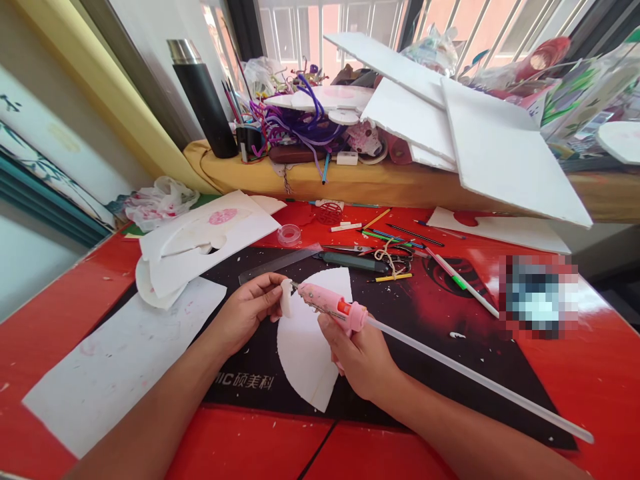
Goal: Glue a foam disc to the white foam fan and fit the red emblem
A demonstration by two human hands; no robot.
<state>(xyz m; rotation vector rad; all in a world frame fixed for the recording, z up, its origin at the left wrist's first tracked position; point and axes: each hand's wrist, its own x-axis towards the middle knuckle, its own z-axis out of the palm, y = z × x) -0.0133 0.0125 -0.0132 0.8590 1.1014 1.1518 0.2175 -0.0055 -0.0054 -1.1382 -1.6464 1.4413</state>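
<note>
My right hand [361, 353] is wrapped around the grip of a pink hot glue gun [325, 301]. A long translucent glue stick [480, 375] sticks out of its back end toward the lower right. Between thumb and fingers, my left hand [255, 303] pinches a small white foam piece [287, 298]. The gun's nozzle is at the edge of that piece; whether it touches, I cannot tell. Below both hands a white fan-shaped foam board [305, 353] lies on the black mat [390, 393], partly hidden by the gun and right hand.
Scissors [350, 249], a dark green cutter [353, 261], pens and a tape roll [289, 234] lie beyond the hands. Foam sheets [210, 247] are stacked at the left. More foam boards [505, 147] lean on the sill beside a black thermos [205, 100].
</note>
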